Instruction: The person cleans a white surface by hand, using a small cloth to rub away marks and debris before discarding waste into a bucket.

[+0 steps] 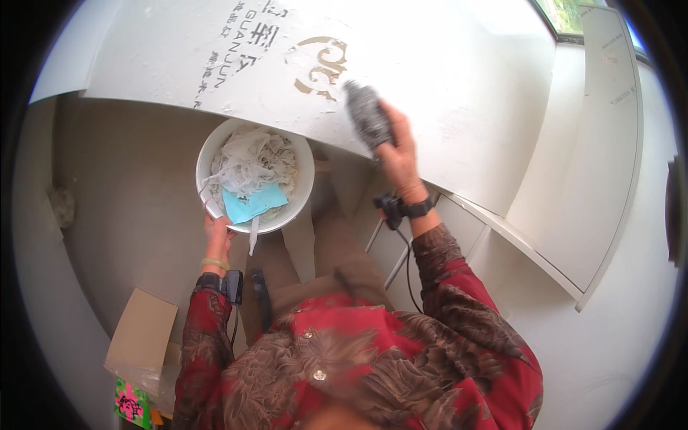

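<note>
My left hand (216, 236) grips the near left rim of a round white bucket (309, 177), held just under the edge of a white panel surface (457, 97). Crumpled translucent film and shredded scraps (258, 158) fill the bucket, and a light blue sheet (253, 204) lies on them at the near side. Over the panel, my right hand (399, 153) holds a dark grey, fuzzy-looking brush or pad (368, 113), blurred so that its kind is unclear. Small white flecks and printed writing mark the panel near brown curved markings (325, 67).
Below the panel at right are white cabinet fronts (451, 226), and a long white board (596, 150) runs along the right side. An opened cardboard box (142, 333) stands at lower left. Cables hang from both wrist devices. A window (564, 19) is at upper right.
</note>
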### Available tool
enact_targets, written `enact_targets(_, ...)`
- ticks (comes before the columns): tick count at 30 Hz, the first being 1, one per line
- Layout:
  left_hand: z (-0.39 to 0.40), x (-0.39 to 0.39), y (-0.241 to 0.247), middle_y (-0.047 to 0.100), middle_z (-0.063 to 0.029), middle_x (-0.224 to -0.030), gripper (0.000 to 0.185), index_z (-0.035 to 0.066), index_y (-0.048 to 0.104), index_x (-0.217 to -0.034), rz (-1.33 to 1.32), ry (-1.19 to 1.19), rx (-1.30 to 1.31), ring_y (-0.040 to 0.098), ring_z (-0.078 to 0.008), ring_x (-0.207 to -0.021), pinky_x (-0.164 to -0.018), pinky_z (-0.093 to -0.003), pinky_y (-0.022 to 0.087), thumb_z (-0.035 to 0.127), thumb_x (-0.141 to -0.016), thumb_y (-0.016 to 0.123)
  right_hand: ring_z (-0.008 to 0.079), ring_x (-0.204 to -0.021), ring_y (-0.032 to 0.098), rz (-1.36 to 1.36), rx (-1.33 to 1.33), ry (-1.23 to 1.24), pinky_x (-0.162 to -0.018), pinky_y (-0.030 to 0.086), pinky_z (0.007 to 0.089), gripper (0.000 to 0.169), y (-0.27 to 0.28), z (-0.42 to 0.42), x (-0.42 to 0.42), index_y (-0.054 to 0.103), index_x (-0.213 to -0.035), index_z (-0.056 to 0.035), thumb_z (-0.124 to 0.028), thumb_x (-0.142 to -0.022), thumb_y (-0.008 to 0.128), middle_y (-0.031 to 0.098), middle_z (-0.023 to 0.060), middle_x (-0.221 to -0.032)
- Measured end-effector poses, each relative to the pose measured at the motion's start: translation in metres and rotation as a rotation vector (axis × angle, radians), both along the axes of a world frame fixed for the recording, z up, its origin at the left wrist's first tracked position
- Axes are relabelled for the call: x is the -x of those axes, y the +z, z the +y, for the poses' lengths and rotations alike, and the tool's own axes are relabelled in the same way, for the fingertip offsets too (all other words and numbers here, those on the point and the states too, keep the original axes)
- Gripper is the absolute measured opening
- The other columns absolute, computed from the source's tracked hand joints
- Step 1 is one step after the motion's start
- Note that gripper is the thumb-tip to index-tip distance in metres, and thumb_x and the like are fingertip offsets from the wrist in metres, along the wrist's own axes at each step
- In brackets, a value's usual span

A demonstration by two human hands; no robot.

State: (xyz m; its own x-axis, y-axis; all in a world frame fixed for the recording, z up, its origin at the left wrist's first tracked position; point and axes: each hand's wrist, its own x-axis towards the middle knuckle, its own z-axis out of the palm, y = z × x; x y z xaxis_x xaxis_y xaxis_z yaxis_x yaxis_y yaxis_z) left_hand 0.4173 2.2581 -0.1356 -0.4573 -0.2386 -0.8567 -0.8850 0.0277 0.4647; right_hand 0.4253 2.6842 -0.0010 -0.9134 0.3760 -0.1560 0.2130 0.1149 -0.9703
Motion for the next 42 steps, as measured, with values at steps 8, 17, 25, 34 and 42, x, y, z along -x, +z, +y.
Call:
enact_targets(8,0.009,-0.002,-0.005,0.052,-0.0167,-0.12,0.078,0.008,0.036,-0.138,-0.038,0.036,-0.092,0.058,-0.0366,-0.103,-0.073,-0.0521,0.057,-0.004,-0.063,0.052,0.0339,-0.11,0.053,-0.391,-0.774,-0.434,-0.097,0.045,0.0388,0.07,-0.075,0.293,-0.015,0.046,-0.139,-0.0079,-0.004,-0.069,0.051,0.049,0.0188,-0.125)
enact_targets(17,0.005,0.01,0.01,0.056,-0.0172,-0.118,0.074,0.006,0.039,-0.136,-0.014,-0.002,-0.044,0.062,-0.0364,-0.099,-0.069,-0.0512,0.058,-0.004,-0.064,0.052,0.035,-0.104,0.053,0.155,-0.53,0.371,-0.094,0.045,0.0413,0.068,-0.072,-0.098,0.025,0.056,-0.13,-0.0124,0.006,-0.065,0.053,0.054,0.0164,-0.12)
enact_targets(25,0.012,0.016,0.026,0.056,-0.0137,-0.112,0.075,0.008,0.042,-0.134,0.032,-0.075,0.045,0.062,-0.0315,-0.091,-0.062,-0.0437,0.057,-0.004,-0.061,0.055,0.0353,-0.117,0.05,0.113,-0.348,-0.048,-0.101,0.041,0.0413,0.06,-0.042,-0.063,-0.032,0.053,-0.132,-0.0059,0.002,-0.072,0.049,0.05,0.0196,-0.13)
enact_targets(34,-0.004,0.016,0.02,0.056,-0.0142,-0.111,0.079,0.008,0.04,-0.138,0.054,-0.115,0.022,0.062,-0.0304,-0.087,-0.061,-0.0429,0.057,-0.002,-0.061,0.055,0.0378,-0.115,0.049,-0.243,-0.951,-0.578,-0.102,0.038,0.0459,0.059,-0.096,0.02,-0.107,0.048,-0.136,-0.0048,-0.005,-0.077,0.053,0.05,0.0233,-0.125)
enact_targets(42,0.0,0.019,0.027,0.058,-0.0165,-0.108,0.081,0.007,0.038,-0.14,0.061,-0.091,-0.013,0.063,-0.0328,-0.085,-0.06,-0.0461,0.058,-0.003,-0.061,0.055,0.0394,-0.114,0.048,0.267,-0.496,0.197,-0.101,0.04,0.0461,0.067,-0.065,-0.168,0.001,0.055,-0.132,-0.0128,0.003,-0.067,0.054,0.052,0.0203,-0.127)
